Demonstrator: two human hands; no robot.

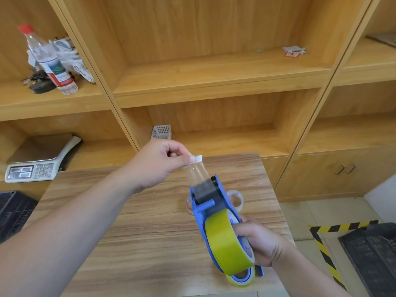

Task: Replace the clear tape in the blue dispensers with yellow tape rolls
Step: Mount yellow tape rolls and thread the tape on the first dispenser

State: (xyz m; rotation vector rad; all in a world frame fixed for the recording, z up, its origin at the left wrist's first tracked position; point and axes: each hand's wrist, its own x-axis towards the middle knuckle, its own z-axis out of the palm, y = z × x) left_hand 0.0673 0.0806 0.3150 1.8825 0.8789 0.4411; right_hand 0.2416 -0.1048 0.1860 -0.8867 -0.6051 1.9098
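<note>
Right hand [256, 243] clamps the blue dispenser [211, 209] above the table [128, 221], yellow roll [228, 243] loaded. Long axis runs from near-right to far-left, cutter end away. Left hand [158, 161] pinches the tape tab [198, 158], strip taut. Film looks light, sticky, floppy; hold only the tab.

left hand [158, 161] pinches tape end [198, 158]; right hand [255, 241] grips blue dispenser [211, 202] w/ yellow roll [225, 243].

One head-worn view — looking forward and down, close over the table [128, 243], facing wooden shelves [214, 82].
</note>
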